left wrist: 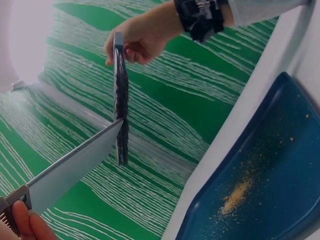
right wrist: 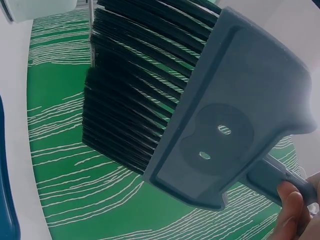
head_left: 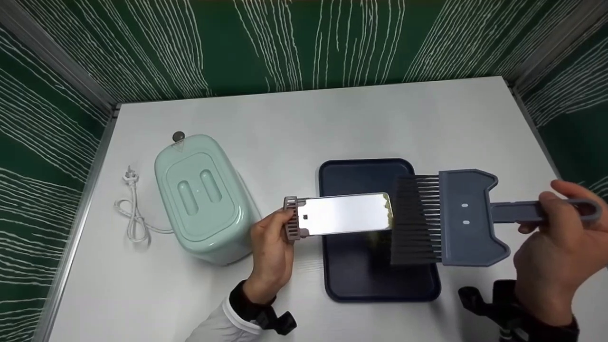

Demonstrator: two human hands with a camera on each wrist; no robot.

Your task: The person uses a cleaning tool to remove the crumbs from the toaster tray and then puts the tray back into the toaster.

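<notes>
My left hand point(head_left: 273, 249) grips the brown slotted end of a flat metal crumb tray point(head_left: 344, 213), its thumb on top. Yellowish-green crumbs cling along the tray's far right edge. A grey cat-eared brush point(head_left: 468, 218) is held by its handle in my right hand point(head_left: 555, 242). Its dark bristles meet the crumb tray's far edge, as the left wrist view also shows. Beneath both lies a dark blue serving tray point(head_left: 380, 287), and the left wrist view shows a heap of crumbs point(left wrist: 237, 195) and scattered specks on it.
A mint-green toaster point(head_left: 202, 199) with a lid stands on the left of the white table point(head_left: 280, 128). Its white cord and plug point(head_left: 135, 209) lie beside it. Green walls point(head_left: 308, 47) with white lines enclose the back and sides.
</notes>
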